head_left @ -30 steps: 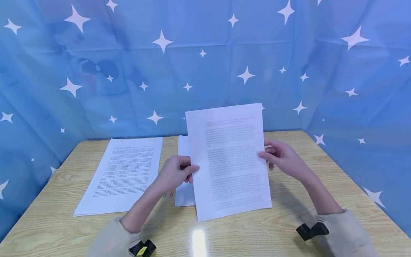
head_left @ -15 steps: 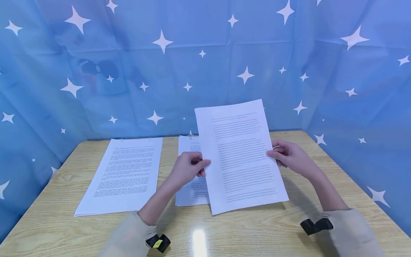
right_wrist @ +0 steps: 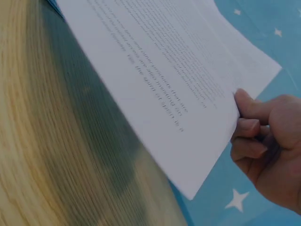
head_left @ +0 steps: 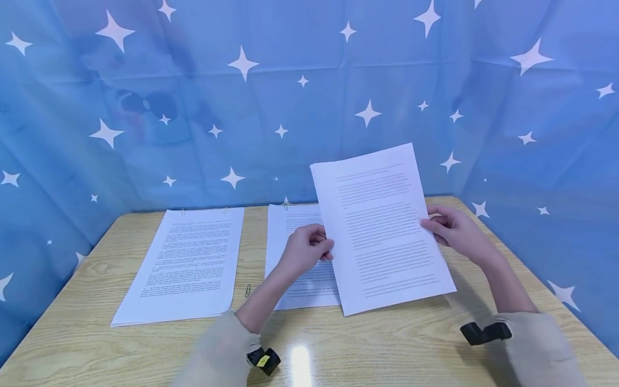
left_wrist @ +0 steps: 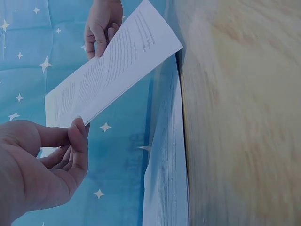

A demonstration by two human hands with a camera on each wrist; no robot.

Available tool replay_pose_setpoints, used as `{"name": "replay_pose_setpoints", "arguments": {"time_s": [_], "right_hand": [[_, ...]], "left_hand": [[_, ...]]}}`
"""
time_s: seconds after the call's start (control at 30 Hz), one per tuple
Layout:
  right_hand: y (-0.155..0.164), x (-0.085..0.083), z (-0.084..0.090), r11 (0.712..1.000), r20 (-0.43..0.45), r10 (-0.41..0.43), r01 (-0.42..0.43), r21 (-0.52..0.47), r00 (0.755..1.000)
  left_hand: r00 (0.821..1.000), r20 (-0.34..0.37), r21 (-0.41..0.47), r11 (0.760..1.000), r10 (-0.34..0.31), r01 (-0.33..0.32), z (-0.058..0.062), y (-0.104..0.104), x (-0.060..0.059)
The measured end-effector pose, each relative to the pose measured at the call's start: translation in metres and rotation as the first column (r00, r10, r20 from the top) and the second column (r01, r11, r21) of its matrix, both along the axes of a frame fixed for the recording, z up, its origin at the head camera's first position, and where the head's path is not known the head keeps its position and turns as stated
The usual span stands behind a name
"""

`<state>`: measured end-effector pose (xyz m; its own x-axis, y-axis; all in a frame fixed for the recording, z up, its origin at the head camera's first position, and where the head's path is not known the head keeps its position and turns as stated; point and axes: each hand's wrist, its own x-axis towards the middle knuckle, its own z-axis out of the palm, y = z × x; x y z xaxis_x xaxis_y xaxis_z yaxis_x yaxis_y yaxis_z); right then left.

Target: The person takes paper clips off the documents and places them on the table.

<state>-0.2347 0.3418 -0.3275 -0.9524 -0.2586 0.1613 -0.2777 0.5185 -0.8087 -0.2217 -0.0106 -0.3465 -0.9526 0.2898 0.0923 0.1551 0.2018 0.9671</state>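
Observation:
Printed sheets of paper (head_left: 387,226), more than one by the doubled top left corner, are held up tilted above the table. My left hand (head_left: 307,248) pinches their left edge between thumb and fingers. At the right edge, my right hand (head_left: 456,232) pinches them the same way. In the left wrist view the sheets (left_wrist: 113,66) stretch between both hands. The right wrist view shows the thumb on the printed face of the paper (right_wrist: 155,84). Behind the left hand lies a second stack of printed pages (head_left: 309,293), partly covered, with a paper clip (head_left: 286,207) at its top.
On the left of the wooden table (head_left: 193,355) lies another stack of printed pages (head_left: 188,263) with two paper clips on its top edge. A loose green paper clip (head_left: 248,291) lies between the stacks. A blue curtain (head_left: 309,107) with white stars hangs behind.
Both hands have carried the sheets to the right and slightly up, tilting them more. More of the middle stack shows now. The table stacks stay put.

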Motion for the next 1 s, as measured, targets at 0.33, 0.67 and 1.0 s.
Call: {"name": "replay_pose_setpoints", "arguments": {"time_s": [0.33,0.67,1.0], "right_hand": [[0.022,-0.003,-0.006,0.998,0.045,-0.031,0.029,0.048,0.999],[0.042,-0.004,-0.014,0.996,0.057,-0.077,0.074,0.058,0.995],[0.058,-0.003,-0.024,0.993,0.074,-0.103,0.098,0.072,0.992]], "left_hand": [[1.0,0.017,0.029,0.999,0.019,-0.02,-0.006,0.026,0.001],[1.0,0.029,0.049,0.999,0.004,-0.005,-0.015,0.047,0.001],[0.998,0.065,0.039,0.999,0.009,-0.012,-0.021,0.065,-0.001]]}}
